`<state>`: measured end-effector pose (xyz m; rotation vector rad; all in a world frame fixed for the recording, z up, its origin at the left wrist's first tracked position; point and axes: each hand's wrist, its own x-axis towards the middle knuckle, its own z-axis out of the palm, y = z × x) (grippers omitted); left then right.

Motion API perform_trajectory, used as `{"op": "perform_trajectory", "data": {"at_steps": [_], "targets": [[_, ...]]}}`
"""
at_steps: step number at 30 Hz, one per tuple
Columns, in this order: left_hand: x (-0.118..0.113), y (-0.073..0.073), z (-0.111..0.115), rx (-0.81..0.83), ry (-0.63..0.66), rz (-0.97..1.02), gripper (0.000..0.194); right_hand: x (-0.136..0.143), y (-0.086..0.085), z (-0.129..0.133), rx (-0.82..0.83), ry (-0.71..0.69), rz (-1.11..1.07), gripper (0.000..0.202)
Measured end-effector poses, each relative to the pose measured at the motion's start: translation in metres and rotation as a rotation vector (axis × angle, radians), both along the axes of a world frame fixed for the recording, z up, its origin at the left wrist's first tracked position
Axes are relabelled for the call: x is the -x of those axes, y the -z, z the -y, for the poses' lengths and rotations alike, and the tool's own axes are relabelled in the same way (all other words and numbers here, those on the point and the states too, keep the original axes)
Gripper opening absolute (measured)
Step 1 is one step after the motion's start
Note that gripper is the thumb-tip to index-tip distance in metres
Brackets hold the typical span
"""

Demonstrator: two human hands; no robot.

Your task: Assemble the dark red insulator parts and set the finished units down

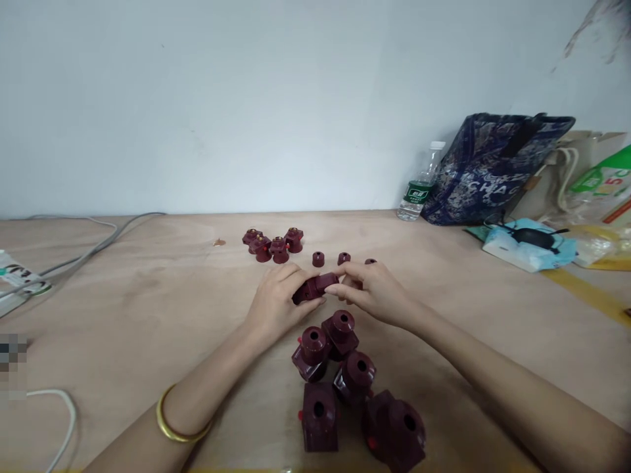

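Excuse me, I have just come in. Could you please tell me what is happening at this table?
A person is handling a maroon part over the table. The left hand grips it, while the right hand's fingers are at its other end; how firmly is unclear. Nearer the person stand five maroon pieces with round, holed tops. Farther off are four pieces with metal bits on top and three small maroon caps.
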<state>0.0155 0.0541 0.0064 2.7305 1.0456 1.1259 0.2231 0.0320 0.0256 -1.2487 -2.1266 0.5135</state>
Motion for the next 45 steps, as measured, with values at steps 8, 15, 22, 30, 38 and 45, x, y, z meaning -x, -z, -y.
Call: {"op": "perform_trajectory", "data": {"at_steps": [8,15,22,30,38,45], "targets": [[-0.003,-0.001,0.002,0.036,-0.011,0.023,0.032,0.004,-0.002,0.002,0.024,-0.017,-0.064,0.027],[-0.014,0.013,0.001,0.618,0.123,0.340,0.040,-0.008,0.000,-0.008,0.018,0.086,0.033,0.037],[-0.020,0.010,0.007,1.165,0.486,0.401,0.056,-0.040,0.018,-0.035,-0.186,0.360,0.176,0.036],[-0.015,0.007,-0.018,0.861,0.141,0.307,0.051,-0.027,0.048,-0.040,-0.183,0.269,0.483,0.040],[0.011,0.012,-0.069,0.209,-0.601,0.075,0.051,-0.029,0.025,-0.026,-0.250,0.203,0.531,0.013],[0.003,0.020,-0.027,0.553,-0.025,0.305,0.034,-0.017,0.010,-0.012,-0.156,0.009,0.547,0.007]]}}
